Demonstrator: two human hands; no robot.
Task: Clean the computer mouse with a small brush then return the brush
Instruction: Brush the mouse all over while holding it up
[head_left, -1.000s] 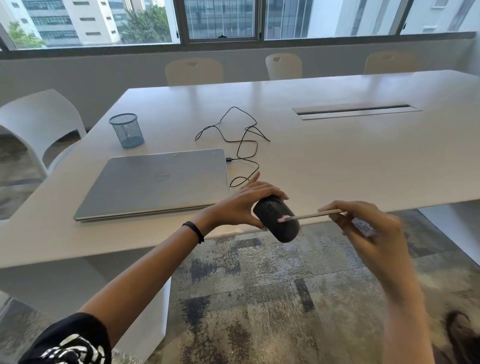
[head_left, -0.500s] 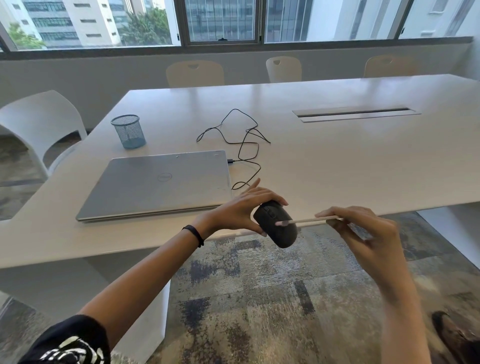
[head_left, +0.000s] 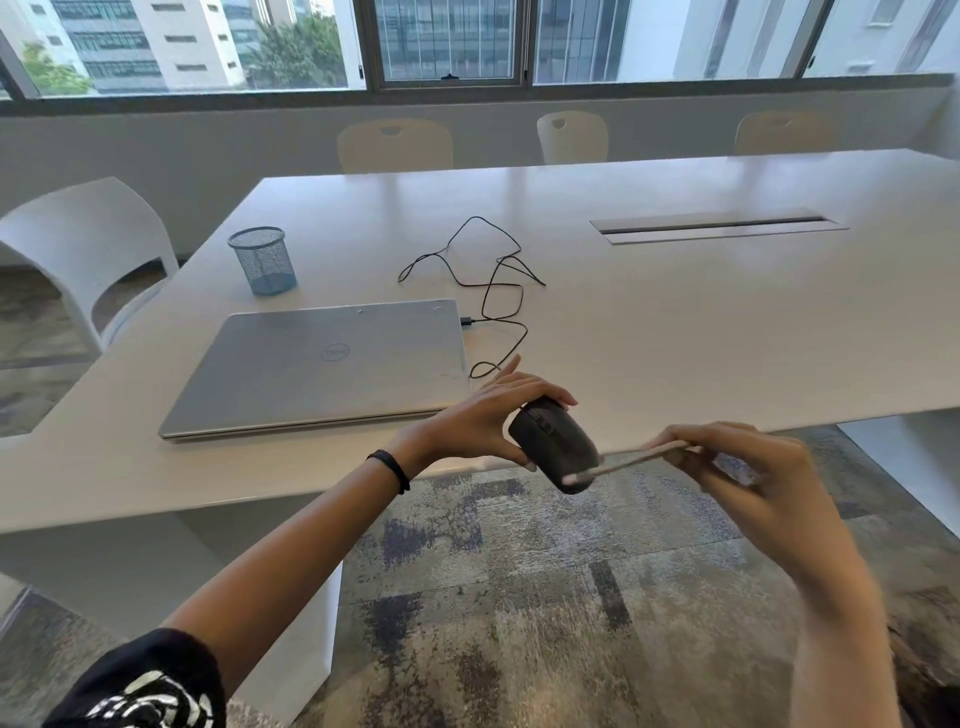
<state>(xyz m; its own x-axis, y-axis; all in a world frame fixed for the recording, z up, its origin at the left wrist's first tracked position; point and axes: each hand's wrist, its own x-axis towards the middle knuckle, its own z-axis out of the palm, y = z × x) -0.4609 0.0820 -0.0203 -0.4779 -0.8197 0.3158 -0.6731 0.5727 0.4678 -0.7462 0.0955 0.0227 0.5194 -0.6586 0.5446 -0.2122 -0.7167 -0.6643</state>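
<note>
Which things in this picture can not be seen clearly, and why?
Head view only:
- Underside of the mouse: turned away, partly covered by the left hand.
- Brush bristles: blurred, too small.
- Brush's rear end: hidden inside the right hand.
- Inside of the mesh cup: too far.

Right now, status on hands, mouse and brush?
Left hand grips mouse off the table edge. Right hand holds brush, tip on the mouse's near end. Nothing in the way.
</note>
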